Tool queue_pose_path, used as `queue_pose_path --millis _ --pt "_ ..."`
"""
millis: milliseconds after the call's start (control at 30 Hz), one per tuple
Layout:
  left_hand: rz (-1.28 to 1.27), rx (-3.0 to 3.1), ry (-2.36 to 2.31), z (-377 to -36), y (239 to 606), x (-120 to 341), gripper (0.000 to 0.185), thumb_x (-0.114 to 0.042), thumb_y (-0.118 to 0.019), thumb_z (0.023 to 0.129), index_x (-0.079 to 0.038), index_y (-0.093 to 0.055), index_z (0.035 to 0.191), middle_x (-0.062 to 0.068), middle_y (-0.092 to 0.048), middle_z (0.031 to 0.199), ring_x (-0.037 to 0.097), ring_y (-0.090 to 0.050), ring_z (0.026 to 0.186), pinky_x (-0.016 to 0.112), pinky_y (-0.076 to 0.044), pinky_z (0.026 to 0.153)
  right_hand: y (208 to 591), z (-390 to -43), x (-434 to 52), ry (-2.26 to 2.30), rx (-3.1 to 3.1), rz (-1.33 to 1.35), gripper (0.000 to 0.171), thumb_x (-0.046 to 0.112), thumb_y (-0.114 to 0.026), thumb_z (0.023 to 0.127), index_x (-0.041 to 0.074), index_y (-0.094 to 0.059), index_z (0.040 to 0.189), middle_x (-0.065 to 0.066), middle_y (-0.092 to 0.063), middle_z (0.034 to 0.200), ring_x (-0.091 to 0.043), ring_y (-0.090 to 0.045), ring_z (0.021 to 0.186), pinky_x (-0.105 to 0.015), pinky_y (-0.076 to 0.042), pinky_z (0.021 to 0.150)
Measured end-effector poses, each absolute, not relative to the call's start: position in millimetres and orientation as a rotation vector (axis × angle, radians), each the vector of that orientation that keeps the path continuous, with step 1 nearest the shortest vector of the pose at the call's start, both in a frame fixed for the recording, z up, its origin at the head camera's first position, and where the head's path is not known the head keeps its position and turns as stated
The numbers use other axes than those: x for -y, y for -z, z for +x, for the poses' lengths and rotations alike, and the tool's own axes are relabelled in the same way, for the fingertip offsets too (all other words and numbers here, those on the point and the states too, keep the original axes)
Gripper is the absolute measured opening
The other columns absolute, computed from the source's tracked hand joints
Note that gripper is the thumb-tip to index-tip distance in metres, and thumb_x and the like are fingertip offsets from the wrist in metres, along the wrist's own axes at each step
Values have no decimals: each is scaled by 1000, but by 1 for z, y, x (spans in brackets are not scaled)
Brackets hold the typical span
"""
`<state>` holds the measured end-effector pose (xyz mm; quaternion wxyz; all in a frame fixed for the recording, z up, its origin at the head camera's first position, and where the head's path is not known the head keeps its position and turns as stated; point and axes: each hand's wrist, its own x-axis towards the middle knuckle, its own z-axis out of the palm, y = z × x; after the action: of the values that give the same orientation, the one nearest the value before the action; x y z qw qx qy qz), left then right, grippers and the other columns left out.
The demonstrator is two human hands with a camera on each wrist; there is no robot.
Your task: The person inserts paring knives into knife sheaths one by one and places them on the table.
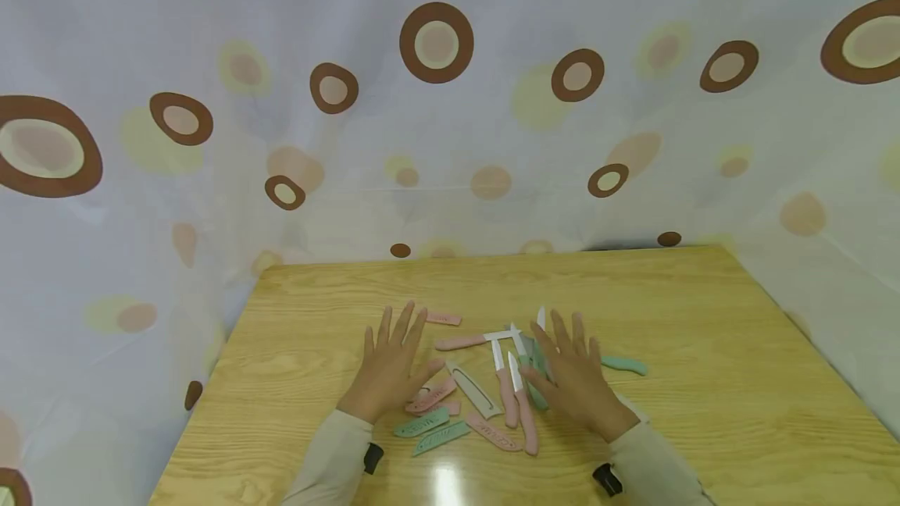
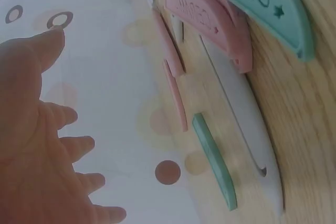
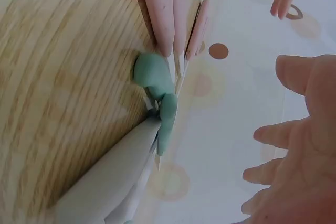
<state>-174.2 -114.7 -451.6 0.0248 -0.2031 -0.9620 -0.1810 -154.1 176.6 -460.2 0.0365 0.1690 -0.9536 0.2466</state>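
Both hands flat, fingers spread, grasping nothing: left hand (image 1: 389,365) beside pink sheaths (image 1: 430,397), right hand (image 1: 573,377) over knives (image 1: 516,400), probably touching green one. Pile mid-surface (image 1: 703,350). Step: looks like pre-pick pause. Next move calls for single-item pinch.

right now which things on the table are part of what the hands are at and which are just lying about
In hand:
- pink-handled knives by right hand
- pink sheaths by left hand
- white sheath between them

Lying about:
- green handle
- far pink sheath
- spotted curtain
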Motion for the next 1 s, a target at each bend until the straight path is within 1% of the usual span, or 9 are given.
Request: queue_pose_path --millis 67,200,333,433,533,633,700,833,1000 --pt "-655 2979 586 -175 453 113 76 -50 -52 95 -9 -22 152 16 -10 159 47 -3 143 73 -11 107 461 -154 -176 -792 2907 539 66 39 -57 96 5 -33 148 -29 -9 155 -53 7 140 -79 -7 102" --pt "-722 2992 674 -175 458 108 76 -44 -59 93 -7 -27 151 20 -10 158 49 -4 142 74 -14 106 465 -154 -176 -842 2843 583 62 29 -64 93 2 -39 144 -29 -21 152 -57 -5 138 -77 -22 99" --pt "-759 2985 722 -174 462 106 70 -39 -63 92 -6 -35 147 22 -17 156 51 -8 141 73 -18 105 469 -151 -177 -803 2767 642 55 20 -69 90 -3 -48 136 -30 -36 143 -55 -27 133 -68 -39 95" --pt "-795 2935 671 -177 463 105 57 -32 -66 91 -5 -48 138 21 -37 147 48 -27 136 67 -30 104 470 -146 -179 -767 2700 687 45 15 -72 86 -4 -57 124 -28 -49 131 -48 -44 122 -58 -49 91" --pt "-806 2869 703 -184 461 105 35 -19 -69 89 -3 -62 120 16 -60 121 37 -53 115 51 -48 94 468 -140 -180 -743 2658 710 31 11 -75 83 -1 -65 111 -19 -62 117 -38 -58 108 -48 -54 86" --pt "-784 2838 767 -195 458 103 15 -8 -70 87 -3 -70 101 8 -67 96 23 -63 89 34 -56 78 466 -130 -182 -734 2664 726 22 9 -75 83 4 -68 103 -9 -68 105 -29 -64 98 -40 -57 82" --pt "-772 2838 758 -204 456 102 7 -7 -70 87 -4 -71 93 5 -67 88 18 -64 81 29 -55 71 465 -123 -183 -734 2678 732 17 9 -75 82 6 -69 98 -5 -70 99 -24 -67 92 -36 -58 80" --pt "-771 2822 723 -225 450 98 4 -6 -70 86 -4 -72 89 4 -68 84 16 -64 77 27 -56 69 465 -107 -184 -729 2698 690 9 10 -76 80 9 -72 88 1 -72 91 -17 -69 84 -30 -58 75" --pt "-800 2848 596 -251 447 94 8 -5 -71 85 -3 -72 93 8 -68 88 21 -65 80 31 -56 72 467 -90 -186 -769 2676 667 10 8 -77 78 11 -71 85 6 -71 87 -12 -67 80 -26 -58 71"
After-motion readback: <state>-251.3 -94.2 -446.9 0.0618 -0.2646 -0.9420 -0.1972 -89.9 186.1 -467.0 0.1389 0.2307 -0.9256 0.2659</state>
